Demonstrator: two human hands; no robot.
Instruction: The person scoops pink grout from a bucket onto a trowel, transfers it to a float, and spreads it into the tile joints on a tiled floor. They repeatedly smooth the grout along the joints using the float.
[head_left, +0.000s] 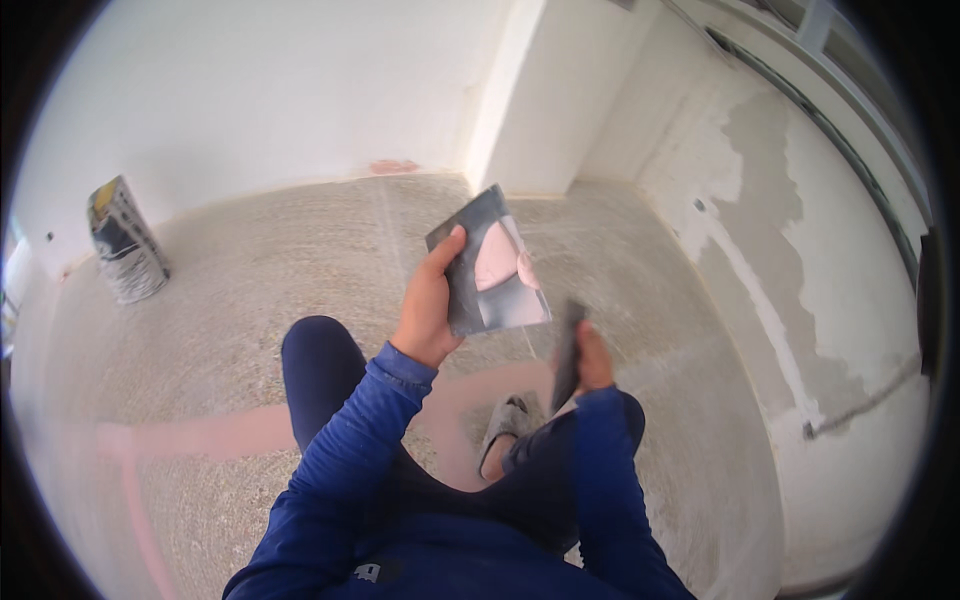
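My left hand (428, 308) holds a flat, dark grey rectangular plate (466, 285) out in front of me, thumb on its upper face and the other fingers beneath. Soft pink filler (496, 257) lies in a lump on the right half of that plate, and a shiny pale area shows below it. To the right and lower, my right hand (594, 358) is closed round a dark flat blade (567, 360), seen nearly edge-on and slightly blurred. The blade is apart from the plate. Its handle, if it has one, is hidden by my fingers.
Smooth pink bands (200, 433) cross the rough grey floor (240, 250) around my feet. One slippered foot (508, 420) shows between my knees. An upright sack (130, 245) stands by the white wall at left. The right wall (760, 190) has grey patches and a groove.
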